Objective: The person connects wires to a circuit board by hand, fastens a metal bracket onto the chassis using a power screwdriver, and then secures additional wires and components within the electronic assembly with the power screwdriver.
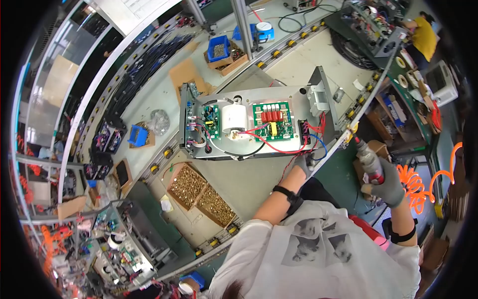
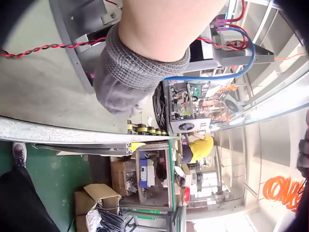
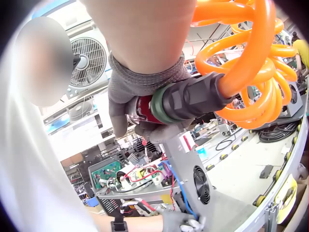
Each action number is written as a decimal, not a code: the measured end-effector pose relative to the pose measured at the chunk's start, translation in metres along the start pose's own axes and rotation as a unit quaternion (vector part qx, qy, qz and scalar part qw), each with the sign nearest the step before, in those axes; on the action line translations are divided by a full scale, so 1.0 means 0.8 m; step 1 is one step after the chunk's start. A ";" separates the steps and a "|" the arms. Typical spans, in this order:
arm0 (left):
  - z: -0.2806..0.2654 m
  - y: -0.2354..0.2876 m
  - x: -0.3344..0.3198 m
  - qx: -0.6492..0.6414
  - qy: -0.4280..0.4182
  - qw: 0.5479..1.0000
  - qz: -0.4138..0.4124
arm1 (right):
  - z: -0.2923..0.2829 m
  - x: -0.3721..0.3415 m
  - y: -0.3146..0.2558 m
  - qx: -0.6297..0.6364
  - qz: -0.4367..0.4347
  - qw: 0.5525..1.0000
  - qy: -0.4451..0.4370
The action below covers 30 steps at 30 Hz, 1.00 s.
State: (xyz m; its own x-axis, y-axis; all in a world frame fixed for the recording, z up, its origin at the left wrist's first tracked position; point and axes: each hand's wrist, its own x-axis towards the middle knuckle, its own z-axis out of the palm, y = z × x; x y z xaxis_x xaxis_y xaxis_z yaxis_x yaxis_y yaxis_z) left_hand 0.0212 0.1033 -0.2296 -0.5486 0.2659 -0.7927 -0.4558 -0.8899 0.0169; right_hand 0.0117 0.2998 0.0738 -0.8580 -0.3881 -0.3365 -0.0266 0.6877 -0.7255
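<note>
In the head view my gloved right hand (image 1: 389, 192) grips an air screwdriver (image 1: 369, 162) with a silver body, raised to the right of the conveyor. Its orange coiled hose (image 3: 263, 63) joins at a black fitting in the right wrist view. My gloved left hand (image 1: 302, 162) is at the near right corner of an open metal chassis (image 1: 229, 152), beside red and blue wires (image 1: 321, 142). The left glove (image 2: 128, 79) hides its fingers in the left wrist view; I cannot tell whether they hold anything. The chassis carries a white cylinder (image 1: 234, 117) and green circuit boards (image 1: 271, 130).
Cardboard boxes of small brass-coloured fasteners (image 1: 186, 187) lie on the near side of the conveyor. Blue bins (image 1: 219, 48) and black cables (image 1: 144, 70) are on the far side. A rail with yellow rollers (image 1: 356, 107) runs along the right. A person in yellow (image 1: 424, 40) works beyond it.
</note>
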 end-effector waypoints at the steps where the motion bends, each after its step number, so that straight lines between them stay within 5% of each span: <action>1: -0.002 0.004 0.002 -0.023 -0.001 0.999 0.028 | -0.014 0.016 0.010 0.006 -0.009 1.000 -0.016; 3: -0.015 0.006 -0.006 -0.019 0.007 0.997 0.076 | -0.041 0.058 0.026 0.023 -0.076 0.997 0.007; 4: -0.073 -0.001 0.033 -0.060 -0.039 0.997 0.023 | -0.055 0.080 0.027 0.007 -0.104 0.995 -0.004; 6: -0.091 -0.022 0.017 -0.069 0.214 0.974 0.017 | -0.084 0.124 0.038 0.007 -0.098 0.994 -0.042; 7: -0.108 -0.026 -0.011 -0.084 0.222 0.971 0.027 | -0.095 0.147 0.043 0.002 -0.090 0.994 -0.062; 9: -0.146 -0.042 -0.095 -0.218 0.145 0.946 -0.191 | -0.110 0.191 0.049 -0.002 -0.133 0.988 -0.074; 11: -0.188 -0.096 -0.133 -0.281 0.126 0.950 0.051 | -0.121 0.232 0.046 0.018 -0.164 0.982 -0.094; 13: -0.096 -0.087 -0.215 -0.314 0.294 0.843 0.323 | -0.124 0.270 0.033 0.021 -0.211 0.970 -0.116; 17: 0.017 -0.027 -0.314 -0.217 0.159 0.670 0.692 | -0.120 0.342 -0.008 -0.080 -0.310 0.941 -0.106; 19: 0.045 0.004 -0.340 -0.033 0.105 0.648 0.753 | -0.114 0.370 -0.049 -0.141 -0.306 0.931 -0.139; 21: 0.116 0.039 -0.342 0.176 0.378 0.528 0.740 | -0.104 0.393 -0.085 -0.168 -0.356 0.907 -0.151; 23: 0.139 0.067 -0.322 0.299 0.429 0.471 0.711 | -0.096 0.410 -0.116 -0.189 -0.496 0.834 -0.154; 25: 0.173 0.080 -0.304 0.336 0.486 0.502 0.632 | -0.086 0.415 -0.145 -0.222 -0.529 0.803 -0.159; 27: 0.177 0.091 -0.291 0.330 0.449 0.600 0.575 | -0.069 0.421 -0.161 -0.195 -0.554 0.780 -0.216; 30: 0.188 0.100 -0.281 0.250 0.404 0.663 0.579 | -0.048 0.430 -0.178 -0.262 -0.531 0.765 -0.254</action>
State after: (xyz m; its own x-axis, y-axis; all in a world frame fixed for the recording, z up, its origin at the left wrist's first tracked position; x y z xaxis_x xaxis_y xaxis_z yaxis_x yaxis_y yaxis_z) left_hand 0.0023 0.0285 0.0416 -0.2722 -0.9524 -0.1371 -0.3434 -0.0370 0.9385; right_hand -0.2992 0.0922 0.0844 0.0967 -0.9953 -0.0107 -0.8868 -0.0812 -0.4550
